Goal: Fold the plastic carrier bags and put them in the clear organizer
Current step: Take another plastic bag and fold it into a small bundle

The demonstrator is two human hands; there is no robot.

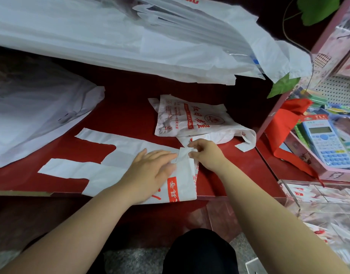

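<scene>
A white carrier bag [103, 169] with red print lies flat on the red counter [126, 107], its two handles stretching left. My left hand [152, 173] presses flat on the bag's body, fingers straight. My right hand [205, 153] pinches a folded corner of the bag at its far right edge. A second printed bag [190, 119] lies crumpled just beyond my right hand. The clear organizer [300, 200] stands at the lower right with folded bags inside.
Stacks of large white bags [111, 36] cover the back of the counter, and another pile [32, 115] lies at the left. A red cloth bag [284, 123], a blue calculator [328, 141] and a pink box stand at the right.
</scene>
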